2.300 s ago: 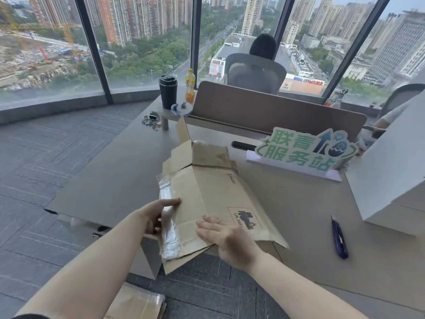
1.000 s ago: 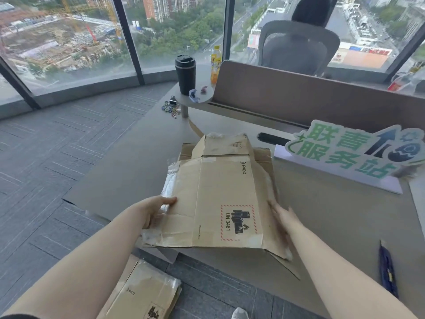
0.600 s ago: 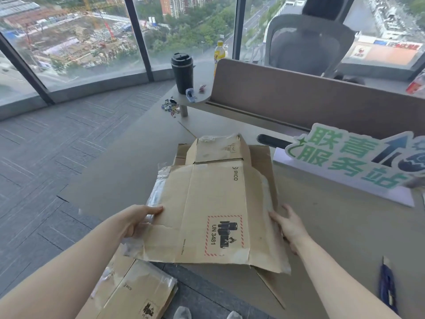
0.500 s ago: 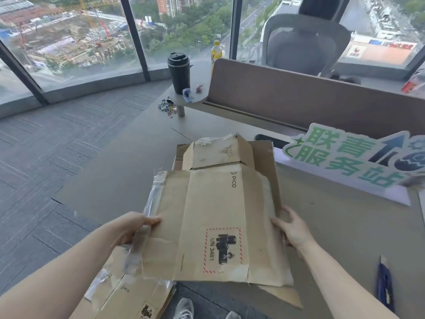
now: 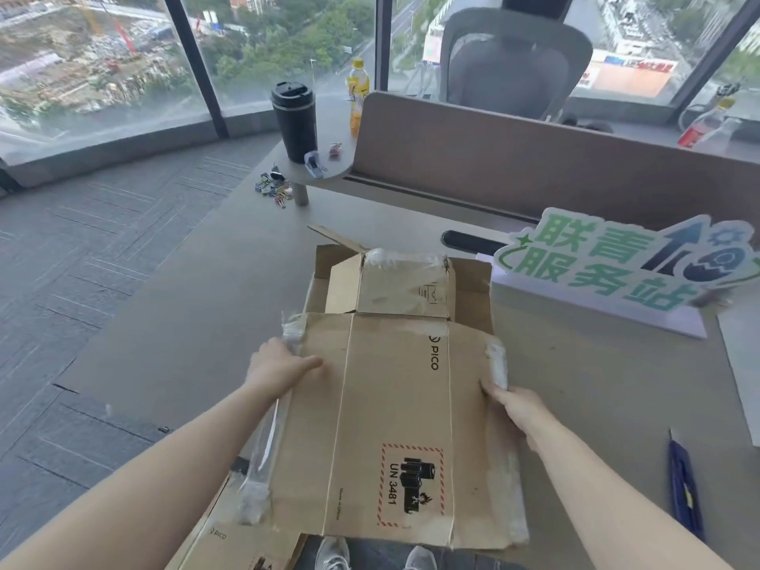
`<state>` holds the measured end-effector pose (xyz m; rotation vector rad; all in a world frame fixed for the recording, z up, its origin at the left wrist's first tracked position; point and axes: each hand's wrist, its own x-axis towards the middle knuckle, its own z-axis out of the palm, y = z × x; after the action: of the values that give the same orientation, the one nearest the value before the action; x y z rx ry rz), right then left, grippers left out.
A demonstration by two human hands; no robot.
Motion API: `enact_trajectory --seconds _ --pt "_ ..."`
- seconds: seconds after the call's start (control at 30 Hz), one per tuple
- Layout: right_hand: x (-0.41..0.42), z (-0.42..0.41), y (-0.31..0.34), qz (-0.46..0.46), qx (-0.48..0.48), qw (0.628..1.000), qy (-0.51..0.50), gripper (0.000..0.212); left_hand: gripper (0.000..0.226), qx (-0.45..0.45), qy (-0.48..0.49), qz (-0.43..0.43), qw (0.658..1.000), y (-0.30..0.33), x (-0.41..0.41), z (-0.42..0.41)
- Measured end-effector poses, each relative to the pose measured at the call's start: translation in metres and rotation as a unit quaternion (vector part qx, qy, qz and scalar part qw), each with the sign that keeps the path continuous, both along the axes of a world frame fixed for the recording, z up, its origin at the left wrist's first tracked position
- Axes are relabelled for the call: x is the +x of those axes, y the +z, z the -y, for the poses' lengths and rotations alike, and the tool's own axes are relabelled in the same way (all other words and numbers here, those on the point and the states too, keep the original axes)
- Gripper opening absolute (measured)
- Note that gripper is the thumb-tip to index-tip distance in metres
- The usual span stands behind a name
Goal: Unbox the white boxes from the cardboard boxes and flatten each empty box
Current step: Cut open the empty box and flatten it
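A flattened brown cardboard box (image 5: pixel 395 409) with a PICO mark and a red UN 3481 label hangs over the near edge of the grey desk (image 5: pixel 197 335). My left hand (image 5: pixel 275 364) grips its left edge, thumb on top, beside loose clear tape. My right hand (image 5: pixel 514 409) grips its right edge, fingers under the board. Another flattened cardboard piece (image 5: pixel 403 281) lies on the desk beyond it. More flattened cardboard (image 5: pixel 230 536) lies on the floor below at the left. A white box (image 5: pixel 744 364) shows only as a sliver at the right edge.
A green and white sign (image 5: pixel 625 265) stands at the right. A blue utility knife (image 5: pixel 684 487) lies at the near right. A black tumbler (image 5: pixel 294 121), a yellow bottle (image 5: pixel 357 96) and binder clips (image 5: pixel 273 189) sit at the back left. A brown divider (image 5: pixel 534 166) crosses behind.
I pulled the flattened box toward me, so more of it overhangs the desk's near edge. Both hands shifted from pressing on it to gripping its side edges. The camera tilted down.
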<state>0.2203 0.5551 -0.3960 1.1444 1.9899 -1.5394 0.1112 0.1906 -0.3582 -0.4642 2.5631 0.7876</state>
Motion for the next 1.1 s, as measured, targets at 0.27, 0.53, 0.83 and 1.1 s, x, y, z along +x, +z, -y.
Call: enact_trajectory --seconds 0.27,0.53,0.83,1.1 --pt "-0.012 -0.012 0.015 0.147 0.055 0.979 0.130 0.070 0.136 -0.167 -0.191 -0.022 0.967 0.000 -0.053 -0.038" --pt "-0.018 -0.022 0.012 0.178 0.050 0.957 0.224 0.070 0.112 0.104 -0.170 -0.053 0.979 0.011 -0.113 -0.089" --pt "-0.053 -0.033 0.029 0.135 -0.039 0.980 0.143 0.086 0.062 0.303 -0.033 -0.023 0.952 0.004 -0.153 -0.135" --pt "-0.163 -0.026 0.047 -0.098 0.035 0.995 0.014 0.074 0.040 0.325 -0.081 -0.017 0.942 0.009 -0.168 -0.129"
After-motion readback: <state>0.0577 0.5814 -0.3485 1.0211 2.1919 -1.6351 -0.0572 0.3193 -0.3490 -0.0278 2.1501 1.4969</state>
